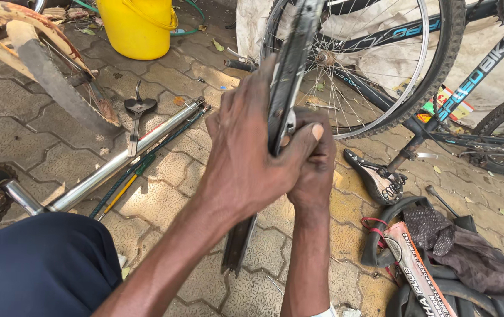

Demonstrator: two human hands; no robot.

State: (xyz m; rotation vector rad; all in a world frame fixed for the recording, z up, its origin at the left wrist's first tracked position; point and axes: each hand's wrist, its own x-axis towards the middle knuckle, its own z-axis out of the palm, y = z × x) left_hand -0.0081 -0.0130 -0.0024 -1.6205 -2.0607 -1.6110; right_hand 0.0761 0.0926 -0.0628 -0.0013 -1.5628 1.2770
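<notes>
Gripping dark rim strip [287, 76], both hands [281, 158]

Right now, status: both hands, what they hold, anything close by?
Left hand and right hand both clamped on dark bicycle rim, held edge-on. Upturned bicycle's wheel right behind it. Bicycle saddle on paving, right.

Outdoor spot, no walls really, just ground paved with grey interlocking paving blocks [23, 135], a few near right ones painted faded yellow. Sunlight falls in patches, with shade along the far left. A yellow bucket [139, 26] stands far center-left, and a pale cloth sheet [375, 56] hangs at the far right behind an upside-down bicycle [469, 94]. Dry leaves and bits of litter are scattered around.
</notes>
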